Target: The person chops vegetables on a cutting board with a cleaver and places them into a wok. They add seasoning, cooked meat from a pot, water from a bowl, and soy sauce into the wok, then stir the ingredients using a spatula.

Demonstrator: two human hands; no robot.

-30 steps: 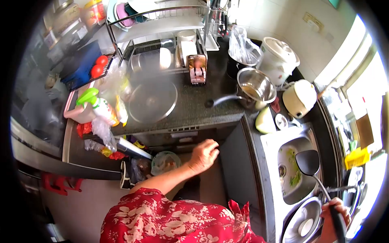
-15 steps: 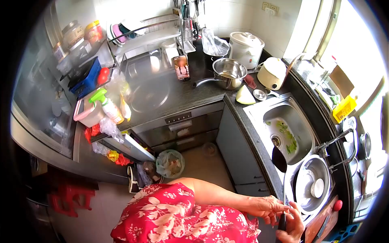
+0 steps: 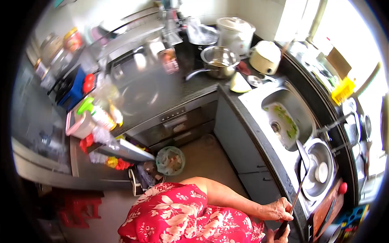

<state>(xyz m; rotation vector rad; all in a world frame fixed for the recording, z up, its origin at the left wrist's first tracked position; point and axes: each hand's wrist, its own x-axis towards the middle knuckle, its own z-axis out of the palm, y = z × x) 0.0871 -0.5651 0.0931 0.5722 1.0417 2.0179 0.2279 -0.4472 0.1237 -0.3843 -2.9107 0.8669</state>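
Observation:
A long-handled metal cooking spoon (image 3: pixel 304 158) with a black grip slants up to the right, its head over the edge of the round metal basin (image 3: pixel 333 170). My right hand (image 3: pixel 281 235), partly cut off at the bottom of the view, is closed round the black grip. Just above it, my left hand (image 3: pixel 277 209) has its fingers bent against the spoon's shaft near the grip. The basin holds a small white bowl (image 3: pixel 321 172). Beyond it, green leaf scraps (image 3: pixel 291 126) lie in the sink (image 3: pixel 264 94).
A cutting board (image 3: pixel 327 214) with a knife stands right of my hands. Behind the sink are the faucet (image 3: pixel 344 118), a melon wedge (image 3: pixel 240 84), a steel saucepan (image 3: pixel 219 72) and a cream-coloured cooker (image 3: pixel 264 58). A lined trash bin (image 3: pixel 161 170) stands on the floor.
The spoon has turned from nearly upright to tilted rightward, its head now over the basin. My right hand is lower in view. The whole view has shifted somewhat.

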